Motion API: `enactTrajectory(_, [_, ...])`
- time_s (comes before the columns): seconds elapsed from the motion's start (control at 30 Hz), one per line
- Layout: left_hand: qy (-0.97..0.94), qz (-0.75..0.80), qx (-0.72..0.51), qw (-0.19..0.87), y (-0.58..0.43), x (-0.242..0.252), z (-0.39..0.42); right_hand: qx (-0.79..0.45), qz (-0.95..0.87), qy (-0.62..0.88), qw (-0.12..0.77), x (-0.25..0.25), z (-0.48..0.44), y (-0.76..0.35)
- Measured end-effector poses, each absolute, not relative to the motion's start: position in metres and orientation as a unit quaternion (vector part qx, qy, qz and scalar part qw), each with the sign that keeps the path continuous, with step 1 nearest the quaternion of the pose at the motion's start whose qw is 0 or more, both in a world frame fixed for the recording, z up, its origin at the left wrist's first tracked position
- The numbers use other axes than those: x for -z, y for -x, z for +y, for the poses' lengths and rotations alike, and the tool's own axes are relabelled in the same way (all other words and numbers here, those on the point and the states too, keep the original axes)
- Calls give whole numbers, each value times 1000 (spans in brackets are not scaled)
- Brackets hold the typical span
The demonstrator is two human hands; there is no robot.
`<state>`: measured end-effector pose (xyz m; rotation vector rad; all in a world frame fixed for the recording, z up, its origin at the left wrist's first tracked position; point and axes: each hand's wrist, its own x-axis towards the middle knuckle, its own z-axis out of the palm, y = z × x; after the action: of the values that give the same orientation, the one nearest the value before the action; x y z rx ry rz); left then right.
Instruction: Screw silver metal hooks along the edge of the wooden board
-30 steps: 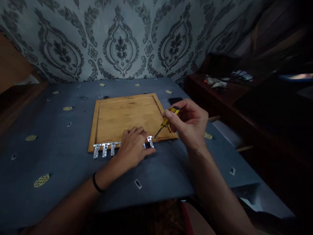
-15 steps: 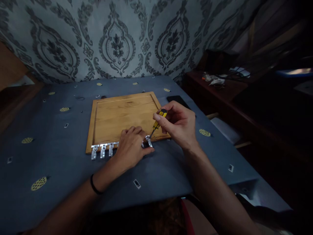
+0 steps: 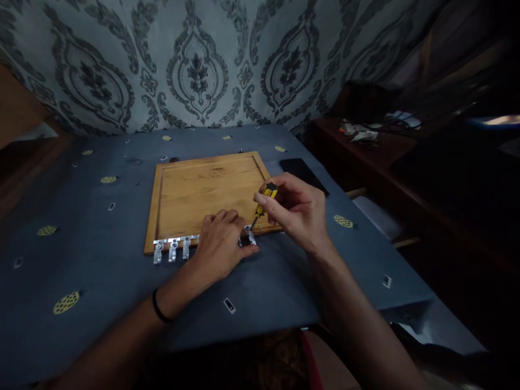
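Note:
A framed wooden panel (image 3: 211, 189) lies flat, with several silver metal hinges (image 3: 173, 250) along its near edge. My left hand (image 3: 219, 241) is over the right part of that row, its fingers on the panel edge and its thumb beneath the rightmost hinge (image 3: 251, 236), pinching it. Part of the row is hidden under this hand. In my right hand (image 3: 298, 211) is a small screwdriver (image 3: 266, 197) with a yellow and black handle, held between thumb and fingers. Its shaft slants down to the rightmost hinge; whether the tip sits in a screw is too small to tell.
A flat black slab (image 3: 304, 176), perhaps a phone, lies right of the panel. The table has a blue-grey cloth (image 3: 101, 260) with pineapple prints. Beyond its right edge stands a dark red surface (image 3: 345, 142) with crumpled white items (image 3: 361, 134). A patterned wall covering (image 3: 199, 70) rises behind.
The view has shifted slightly, and more of the black slab shows. My right hand has turned a little with the screwdriver. My left hand stays at the same hinge.

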<state>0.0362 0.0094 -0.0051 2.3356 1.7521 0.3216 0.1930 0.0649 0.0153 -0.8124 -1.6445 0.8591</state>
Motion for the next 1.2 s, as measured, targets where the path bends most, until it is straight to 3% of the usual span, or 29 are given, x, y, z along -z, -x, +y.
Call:
enactTrajectory(0.53, [-811,573,-67,97,-38,2,9,-270,-696,390,539,-11,47,-199])
enactTrajectory(0.8, [-816,562,-90,105,-37,1,4,-253,-692,394,550,-9,46,-203])
enactTrajectory(0.93, [-812,564,-140,56,-31,-9,-1,-246,-696,392,548,-11,43,-203])
enactTrajectory(1.2, [-799,577,-168,33,18,-20,-8,-218,-754,375,493,-19,45,-212])
